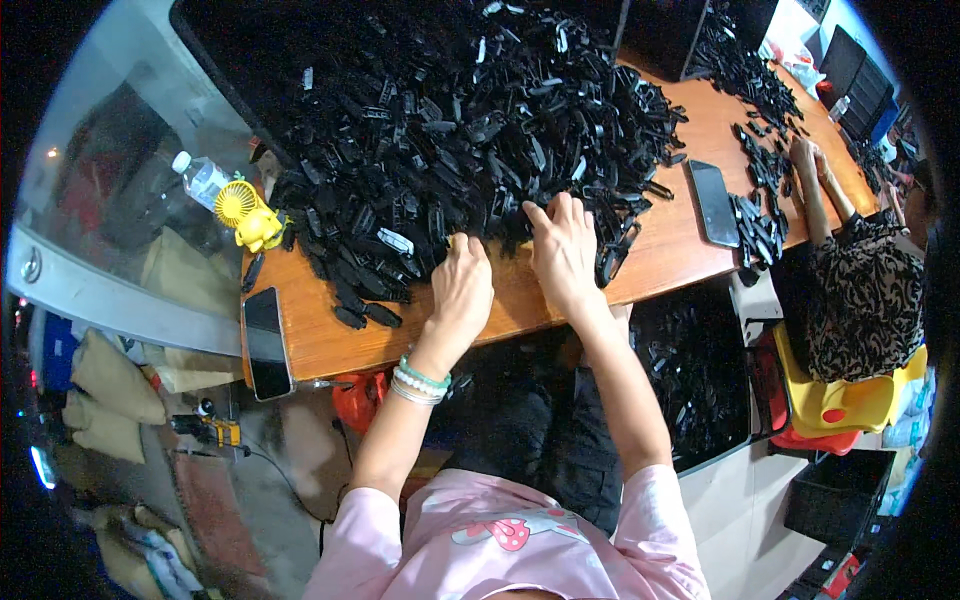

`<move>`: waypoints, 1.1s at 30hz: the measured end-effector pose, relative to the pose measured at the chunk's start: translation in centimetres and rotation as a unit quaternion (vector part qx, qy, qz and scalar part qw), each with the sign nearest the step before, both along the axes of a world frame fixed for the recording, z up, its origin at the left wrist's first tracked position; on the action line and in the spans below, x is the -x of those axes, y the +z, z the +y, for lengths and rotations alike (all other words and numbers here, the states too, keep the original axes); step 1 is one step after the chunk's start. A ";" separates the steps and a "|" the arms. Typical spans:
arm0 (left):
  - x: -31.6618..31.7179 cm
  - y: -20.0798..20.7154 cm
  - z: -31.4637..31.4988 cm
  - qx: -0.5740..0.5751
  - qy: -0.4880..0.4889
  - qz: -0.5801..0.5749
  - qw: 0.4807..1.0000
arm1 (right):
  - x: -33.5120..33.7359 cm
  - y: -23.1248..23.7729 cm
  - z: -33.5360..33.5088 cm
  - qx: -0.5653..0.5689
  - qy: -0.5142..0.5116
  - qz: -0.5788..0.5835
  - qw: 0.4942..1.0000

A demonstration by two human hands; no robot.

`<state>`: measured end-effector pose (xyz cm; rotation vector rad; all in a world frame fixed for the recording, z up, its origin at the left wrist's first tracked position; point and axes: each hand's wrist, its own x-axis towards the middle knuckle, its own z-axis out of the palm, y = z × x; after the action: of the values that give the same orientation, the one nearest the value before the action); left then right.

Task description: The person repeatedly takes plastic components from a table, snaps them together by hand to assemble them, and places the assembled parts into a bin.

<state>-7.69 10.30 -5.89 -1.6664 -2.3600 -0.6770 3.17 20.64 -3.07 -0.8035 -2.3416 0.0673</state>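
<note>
A large heap of small black plastic parts [430, 130] covers the wooden table [640, 265] before me. My left hand [463, 285], with beaded bracelets at the wrist, rests at the heap's near edge. Its fingers curl together over dark parts, and anything within them is hidden. To its right, my right hand [565, 245] reaches into the same edge with bent fingers close to the parts; what it pinches, if anything, is too dark to make out. A part with a pale, shiny face [396, 241] lies just left of my left hand.
One phone [267, 345] lies at the table's left corner, another phone [713, 203] at right. A yellow fan [258, 228] and a water bottle [200, 180] stand at the left. A co-worker [865, 290] handles parts at right. Below the table sits a black bin [690, 400] of parts.
</note>
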 end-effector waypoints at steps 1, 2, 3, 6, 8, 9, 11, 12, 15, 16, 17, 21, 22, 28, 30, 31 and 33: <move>-0.1 -0.2 0.0 0.001 0.005 -0.001 1.000 | 0.2 -1.0 1.3 -0.031 -0.001 -0.015 0.999; -0.1 0.1 -0.7 -0.001 0.002 -0.006 1.000 | 0.4 -0.9 1.5 -0.051 0.012 -0.019 0.998; 0.0 -0.4 -1.1 -0.011 0.014 -0.015 1.000 | 0.5 -0.9 1.7 -0.070 0.025 -0.022 0.997; -1.2 0.3 -2.1 -0.025 0.022 -0.055 0.998 | -0.7 -1.3 2.3 -0.091 0.028 0.010 0.995; -2.1 0.2 -3.0 -0.130 0.019 -0.125 0.983 | -1.1 -0.2 1.0 -0.071 0.031 0.046 0.996; -2.3 0.0 -3.5 -0.179 0.016 -0.181 0.967 | -1.0 0.0 0.3 -0.047 0.036 0.067 0.996; -2.6 -0.6 -4.0 -0.243 0.037 -0.217 0.945 | -0.5 0.8 -2.2 0.095 0.182 0.183 0.961; -2.7 -0.8 -4.1 -0.260 0.002 -0.220 0.940 | -0.4 0.9 -3.6 0.154 0.231 0.218 0.936; -3.6 -2.1 -5.3 -0.286 -0.095 -0.420 0.856 | -1.5 3.4 -7.7 0.208 0.279 0.228 0.909; -4.1 -0.5 -6.0 -0.186 -0.097 -0.392 0.896 | -2.7 3.0 -7.8 0.298 0.263 0.252 0.883; -4.7 0.1 -6.5 -0.181 -0.100 -0.395 0.895 | -3.5 2.9 -8.2 0.384 0.253 0.277 0.844; -5.8 1.5 -7.6 -0.133 -0.059 -0.574 0.806 | -7.2 1.7 -8.6 0.572 0.207 0.352 0.711; -6.0 1.8 -7.7 -0.135 -0.073 -0.582 0.798 | -8.0 1.8 -8.4 0.565 0.204 0.325 0.730; -6.5 3.2 -8.4 -0.127 -0.127 -0.552 0.814 | -10.2 1.5 -9.1 0.629 0.233 0.291 0.682; -6.5 3.3 -8.5 -0.126 -0.147 -0.532 0.824 | -10.7 1.2 -9.3 0.642 0.223 0.298 0.670; -6.5 3.5 -8.5 -0.119 -0.155 -0.513 0.836 | -10.9 1.2 -9.3 0.656 0.216 0.305 0.656; -6.6 3.7 -8.7 -0.113 -0.162 -0.494 0.847 | -11.1 1.2 -9.5 0.664 0.232 0.329 0.630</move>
<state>-1.13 1.59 -2.21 -1.8717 -2.3324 -2.2338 14.30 11.16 -1.85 -0.5176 -1.3587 2.0981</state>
